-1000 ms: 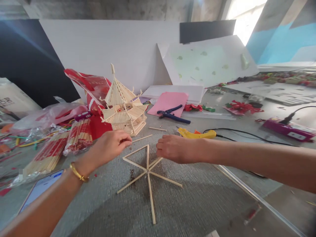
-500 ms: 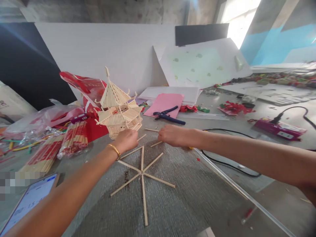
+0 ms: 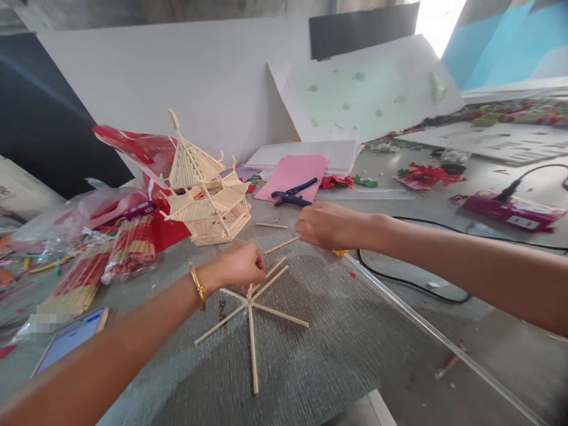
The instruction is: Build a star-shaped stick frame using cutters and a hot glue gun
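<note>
My left hand [image 3: 244, 264] is closed on a short wooden stick [image 3: 277, 265] that pokes out past its fingers. It hovers over the upper part of a star of wooden sticks [image 3: 254, 355] joined at one centre, hiding part of it. My right hand [image 3: 322, 226], fingers pinched together, has another thin wooden stick [image 3: 280, 245] at its fingertips, slanting down to the left. One more loose stick [image 3: 271, 225] lies on the table beyond. Behind my left hand stands a tiered pavilion model [image 3: 206, 204] built of sticks.
Blue-handled pliers [image 3: 293, 194] rest on pink paper [image 3: 284, 171]. Bundled sticks in wrappers [image 3: 131, 248] and a phone [image 3: 73, 340] lie at left. On the right are a clear rod [image 3: 426, 328], a black cable [image 3: 373, 269] and a purple power strip [image 3: 512, 212].
My left hand has moved right and nearer with its stick, over the star. My right hand has shifted slightly right, and the stick by its fingertips has moved up. The view has shifted a little.
</note>
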Demonstrator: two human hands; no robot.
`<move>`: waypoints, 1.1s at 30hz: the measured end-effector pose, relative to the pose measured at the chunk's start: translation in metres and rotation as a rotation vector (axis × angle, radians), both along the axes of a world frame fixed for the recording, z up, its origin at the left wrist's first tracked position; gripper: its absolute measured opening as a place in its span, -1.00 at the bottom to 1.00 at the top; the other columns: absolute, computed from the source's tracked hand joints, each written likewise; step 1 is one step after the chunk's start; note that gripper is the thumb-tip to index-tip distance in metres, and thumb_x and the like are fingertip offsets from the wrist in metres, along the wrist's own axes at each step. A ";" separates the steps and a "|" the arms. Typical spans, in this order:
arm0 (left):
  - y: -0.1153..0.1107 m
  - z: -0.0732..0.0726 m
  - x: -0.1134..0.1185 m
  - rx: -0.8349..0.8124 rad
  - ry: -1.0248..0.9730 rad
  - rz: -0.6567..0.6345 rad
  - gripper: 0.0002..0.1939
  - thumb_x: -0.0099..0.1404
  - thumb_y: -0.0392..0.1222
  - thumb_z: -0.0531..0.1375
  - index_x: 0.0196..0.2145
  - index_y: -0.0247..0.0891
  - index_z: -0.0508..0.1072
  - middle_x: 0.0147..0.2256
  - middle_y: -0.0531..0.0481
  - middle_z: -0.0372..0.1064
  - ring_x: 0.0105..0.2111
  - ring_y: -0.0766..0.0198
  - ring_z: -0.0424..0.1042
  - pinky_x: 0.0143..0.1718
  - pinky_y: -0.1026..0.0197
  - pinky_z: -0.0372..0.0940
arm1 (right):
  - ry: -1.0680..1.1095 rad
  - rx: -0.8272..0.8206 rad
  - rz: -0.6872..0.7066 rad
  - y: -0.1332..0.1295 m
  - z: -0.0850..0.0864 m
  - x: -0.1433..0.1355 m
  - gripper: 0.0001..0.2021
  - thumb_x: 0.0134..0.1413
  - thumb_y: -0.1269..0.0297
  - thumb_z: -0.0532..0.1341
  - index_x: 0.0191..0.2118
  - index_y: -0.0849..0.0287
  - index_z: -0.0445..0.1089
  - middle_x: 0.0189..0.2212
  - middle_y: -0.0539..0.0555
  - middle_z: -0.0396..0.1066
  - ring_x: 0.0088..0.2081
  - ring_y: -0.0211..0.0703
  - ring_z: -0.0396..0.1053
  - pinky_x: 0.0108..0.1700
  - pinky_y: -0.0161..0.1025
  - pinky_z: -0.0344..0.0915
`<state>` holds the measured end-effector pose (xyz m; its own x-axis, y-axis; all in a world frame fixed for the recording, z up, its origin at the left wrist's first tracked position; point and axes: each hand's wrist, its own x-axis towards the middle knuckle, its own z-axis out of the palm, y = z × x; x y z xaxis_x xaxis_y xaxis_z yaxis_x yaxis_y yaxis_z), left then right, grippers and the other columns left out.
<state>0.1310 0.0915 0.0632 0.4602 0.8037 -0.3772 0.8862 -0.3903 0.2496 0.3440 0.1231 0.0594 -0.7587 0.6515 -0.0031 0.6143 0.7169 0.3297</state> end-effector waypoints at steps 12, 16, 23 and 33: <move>-0.005 -0.007 0.006 0.048 0.010 0.007 -0.80 -0.04 -0.27 0.08 -0.54 -0.29 0.52 -0.67 0.00 0.39 -0.60 0.29 0.36 -0.57 0.33 0.14 | 0.030 0.024 0.081 -0.013 0.004 0.008 -0.75 0.23 0.27 0.03 -0.34 0.24 0.40 -0.39 0.13 0.37 -0.35 -0.17 0.23 -0.30 -0.23 0.03; -0.005 -0.011 0.006 0.069 0.009 0.001 -0.80 -0.05 -0.29 0.08 -0.53 -0.28 0.52 -0.63 -0.02 0.42 -0.58 0.28 0.36 -0.55 0.32 0.15 | 0.036 0.008 0.039 -0.016 0.008 0.008 -0.75 0.22 0.25 0.03 -0.34 0.23 0.39 -0.39 0.13 0.37 -0.35 -0.17 0.23 -0.31 -0.23 0.03; -0.005 -0.011 0.006 0.068 0.007 0.002 -0.82 -0.07 -0.31 0.10 -0.56 -0.27 0.51 -0.64 -0.01 0.40 -0.60 0.29 0.34 -0.56 0.31 0.11 | 0.088 -0.020 0.004 -0.018 0.013 0.012 -0.78 0.20 0.29 0.05 -0.35 0.23 0.40 -0.39 0.12 0.36 -0.35 -0.17 0.23 -0.30 -0.22 0.03; -0.009 -0.004 0.008 0.070 -0.024 -0.008 -0.83 -0.04 -0.31 0.08 -0.55 -0.28 0.48 -0.64 0.02 0.39 -0.59 0.30 0.34 -0.55 0.31 0.12 | 0.095 0.046 0.029 -0.009 0.014 0.021 -0.79 0.18 0.34 0.05 -0.38 0.24 0.38 -0.43 0.10 0.34 -0.38 -0.20 0.22 -0.34 -0.25 0.02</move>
